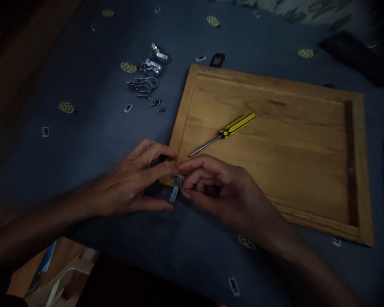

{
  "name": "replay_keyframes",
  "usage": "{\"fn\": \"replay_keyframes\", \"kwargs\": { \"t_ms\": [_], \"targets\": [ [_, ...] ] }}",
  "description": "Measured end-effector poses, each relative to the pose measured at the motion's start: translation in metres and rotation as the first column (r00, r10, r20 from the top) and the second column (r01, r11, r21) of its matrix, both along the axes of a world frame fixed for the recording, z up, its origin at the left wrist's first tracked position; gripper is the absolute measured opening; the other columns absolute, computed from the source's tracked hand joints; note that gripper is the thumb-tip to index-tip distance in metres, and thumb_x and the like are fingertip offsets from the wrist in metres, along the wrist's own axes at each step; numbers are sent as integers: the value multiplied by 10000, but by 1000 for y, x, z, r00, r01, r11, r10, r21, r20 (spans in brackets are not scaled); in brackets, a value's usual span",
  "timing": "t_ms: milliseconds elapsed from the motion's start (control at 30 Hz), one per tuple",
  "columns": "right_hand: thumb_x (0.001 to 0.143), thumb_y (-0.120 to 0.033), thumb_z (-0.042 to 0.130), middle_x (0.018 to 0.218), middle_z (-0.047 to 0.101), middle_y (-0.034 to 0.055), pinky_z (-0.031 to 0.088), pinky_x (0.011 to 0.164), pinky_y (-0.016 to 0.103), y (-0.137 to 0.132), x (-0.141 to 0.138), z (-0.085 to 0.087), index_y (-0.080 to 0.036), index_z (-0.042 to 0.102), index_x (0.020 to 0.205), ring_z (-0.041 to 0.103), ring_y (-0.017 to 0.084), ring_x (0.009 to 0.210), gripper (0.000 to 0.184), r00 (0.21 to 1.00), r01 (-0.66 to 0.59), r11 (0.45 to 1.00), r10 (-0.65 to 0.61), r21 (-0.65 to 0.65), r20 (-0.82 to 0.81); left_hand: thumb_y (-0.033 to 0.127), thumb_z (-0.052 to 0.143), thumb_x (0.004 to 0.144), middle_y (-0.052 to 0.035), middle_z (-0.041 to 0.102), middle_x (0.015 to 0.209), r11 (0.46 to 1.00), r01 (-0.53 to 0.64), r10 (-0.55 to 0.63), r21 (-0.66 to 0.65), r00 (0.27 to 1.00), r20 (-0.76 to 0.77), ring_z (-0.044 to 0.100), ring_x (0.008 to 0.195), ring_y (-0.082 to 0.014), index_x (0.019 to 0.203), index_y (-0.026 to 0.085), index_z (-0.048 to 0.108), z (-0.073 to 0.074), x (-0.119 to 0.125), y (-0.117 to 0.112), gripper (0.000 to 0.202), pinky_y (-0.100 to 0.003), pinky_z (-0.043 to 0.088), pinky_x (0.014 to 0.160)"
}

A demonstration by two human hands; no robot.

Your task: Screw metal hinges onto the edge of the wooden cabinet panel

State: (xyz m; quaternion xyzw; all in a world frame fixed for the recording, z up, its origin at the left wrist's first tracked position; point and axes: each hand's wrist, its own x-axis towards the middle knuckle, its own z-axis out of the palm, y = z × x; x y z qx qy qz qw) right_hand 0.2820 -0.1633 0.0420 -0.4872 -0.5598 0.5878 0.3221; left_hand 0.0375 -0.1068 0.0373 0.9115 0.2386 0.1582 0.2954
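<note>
With left hand point(137, 179) wide, bracketing small silver metal hinge point(178, 182) at near-left corner of rectangular brown wooden panel point(284, 157); with right hand point(222, 183) narrow alongside, cannot tell whether gripping. Probably handling light, stiff, slick; gripping best along flat arm point(174, 195).

Home, apparently (dimly lit), blue printed cloth point(89, 149), leaf-patterned fabric point(323, 10)

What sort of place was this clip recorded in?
Probably a makeshift work spot, perhaps in a home: a yellow-handled screwdriver lies on a framed wooden panel, and loose metal fittings are laid out on a dark blue patterned covering.
</note>
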Motion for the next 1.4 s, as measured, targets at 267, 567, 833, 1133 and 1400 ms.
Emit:
{"fn": "replay_keyframes", "kwargs": {
  "t_ms": [267, 567, 833, 1133, 1400],
  "targets": [
    [833, -185, 721, 742, 705, -62, 432, 497, 208, 8, -1, 3, -204, 645, 1193, 565, 82, 546, 368, 999, -14, 995, 10, -96, -46, 483, 809, 990, -105, 592, 1423, 1000, 14, -14, 0, 1000, 10, 546, 1265, -305, 1331, 270, 645, 0, 1, -1, 434, -445, 555, 1060],
    [772, -167, 746, 650, 688, -94, 461, 460, 203, 19, -5, 10, -229, 541, 1159, 550, 92, 483, 442, 996, -33, 958, 7, -285, -91, 427, 842, 965, -97, 594, 1412, 1000, 5, -5, -28, 1000, 16, 544, 1254, -311, 1316, 278, 671, 1, 3, -1, 418, -447, 559, 1046],
    [751, -200, 786, 641, 700, -91, 455, 440, 209, 22, -4, 6, -254, 505, 1151, 569, 99, 471, 491, 996, -44, 942, 14, -333, -92, 443, 838, 969, -98, 592, 1406, 1000, 5, -5, -5, 1000, -13, 536, 1258, -303, 1299, 258, 661, 1, 4, -1, 418, -434, 557, 1049],
    [791, -197, 776, 639, 674, -106, 485, 477, 222, 18, -5, 5, -242, 534, 1134, 584, 105, 495, 422, 993, -33, 968, 3, -248, -120, 431, 853, 951, -104, 603, 1399, 998, -3, 4, 57, 1000, -16, 549, 1249, -302, 1325, 254, 654, -4, 3, 0, 460, -440, 557, 1042],
    [777, -341, 920, 630, 686, -90, 458, 516, 215, 19, -3, 6, -198, 582, 1062, 599, 87, 479, 465, 990, -25, 986, 1, -163, -144, 536, 828, 958, -94, 622, 1390, 997, -17, 15, 79, 1000, 27, 564, 1238, -297, 1295, 262, 703, -10, 2, 1, 453, -443, 531, 1065]
  ]
}}
